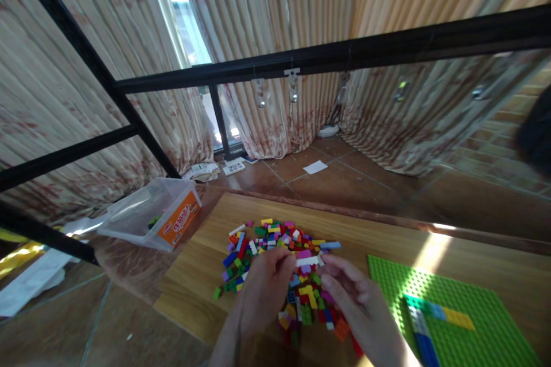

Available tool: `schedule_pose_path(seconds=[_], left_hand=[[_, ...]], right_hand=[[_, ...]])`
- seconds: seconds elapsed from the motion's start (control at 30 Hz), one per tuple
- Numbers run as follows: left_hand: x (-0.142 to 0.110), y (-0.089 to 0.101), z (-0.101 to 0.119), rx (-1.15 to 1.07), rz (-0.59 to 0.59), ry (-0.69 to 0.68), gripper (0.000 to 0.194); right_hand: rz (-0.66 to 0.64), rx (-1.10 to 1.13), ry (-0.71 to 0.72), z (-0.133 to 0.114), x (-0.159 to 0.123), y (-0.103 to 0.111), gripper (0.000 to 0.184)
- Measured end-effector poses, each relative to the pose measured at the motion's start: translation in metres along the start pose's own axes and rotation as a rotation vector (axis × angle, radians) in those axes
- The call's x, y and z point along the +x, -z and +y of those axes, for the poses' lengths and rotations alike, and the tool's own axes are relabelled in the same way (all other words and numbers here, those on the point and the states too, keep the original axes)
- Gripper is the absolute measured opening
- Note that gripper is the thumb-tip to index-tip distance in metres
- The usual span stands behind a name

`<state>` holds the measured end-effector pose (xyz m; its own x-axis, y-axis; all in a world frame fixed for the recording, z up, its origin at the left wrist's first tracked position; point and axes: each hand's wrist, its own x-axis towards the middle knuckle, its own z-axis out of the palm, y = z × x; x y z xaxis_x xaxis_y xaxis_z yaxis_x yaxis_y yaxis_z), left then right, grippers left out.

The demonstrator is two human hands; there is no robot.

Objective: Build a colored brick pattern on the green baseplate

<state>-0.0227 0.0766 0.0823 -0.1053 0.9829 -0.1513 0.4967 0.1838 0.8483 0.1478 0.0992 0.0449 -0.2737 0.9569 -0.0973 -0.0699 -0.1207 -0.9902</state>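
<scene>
Above the brick pile, a long white toy brick (307, 262) spans the gap between my two hands. The fingers of my left hand (272, 275) are closed on its left end. My right hand (353, 292) pinches at its right end; whether a second small piece sits in those fingertips is too small to tell. Under and around both hands lies a loose heap of coloured toy bricks (307, 293), partly hidden by them. To the right, a green studded baseplate (477, 304) carries a row of green, blue and yellow bricks (443, 312) and a white and blue row (422, 335) meeting at a corner.
The wooden tabletop (202, 264) holds the heap and baseplate. A clear plastic bin (142, 212) with an orange label stands beyond its left edge. Black metal rails (301, 60) cross in front of patterned curtains (275, 11). Papers (315, 167) lie on the tiled floor.
</scene>
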Motion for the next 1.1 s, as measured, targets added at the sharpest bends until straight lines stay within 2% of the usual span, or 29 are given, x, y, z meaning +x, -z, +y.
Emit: schedule_pose_path(seconds=[0.1,0.23,0.4,0.5,0.6,0.73,0.93,1.1], left_hand=[[-0.001,-0.014,0.008,-0.017,-0.016,-0.024,0.032],[-0.004,-0.028,0.014,0.035,0.008,-0.051,0.031],[-0.006,-0.043,0.005,0.172,0.077,-0.039,0.032],[-0.004,-0.048,-0.002,0.182,0.132,-0.070,0.031],[-0.002,-0.048,-0.003,0.156,0.144,-0.060,0.030],[-0.001,-0.041,0.002,0.146,0.097,0.005,0.032],[-0.005,-0.029,0.009,0.242,0.030,-0.012,0.026],[-0.007,-0.030,0.013,0.240,-0.009,-0.049,0.024]], right_hand=[[0.001,0.022,-0.012,-0.002,-0.001,-0.006,0.035],[0.020,-0.015,-0.020,-0.002,0.000,-0.003,0.032],[-0.006,-0.070,0.023,0.003,0.001,0.002,0.034],[-0.028,-0.118,0.048,0.005,0.000,0.003,0.033],[-0.090,-0.143,0.056,0.005,0.000,0.004,0.032],[-0.087,-0.060,0.045,0.004,0.002,0.006,0.030],[-0.051,0.063,-0.051,0.003,0.004,0.009,0.040],[-0.064,-0.001,-0.095,0.008,0.005,0.012,0.033]])
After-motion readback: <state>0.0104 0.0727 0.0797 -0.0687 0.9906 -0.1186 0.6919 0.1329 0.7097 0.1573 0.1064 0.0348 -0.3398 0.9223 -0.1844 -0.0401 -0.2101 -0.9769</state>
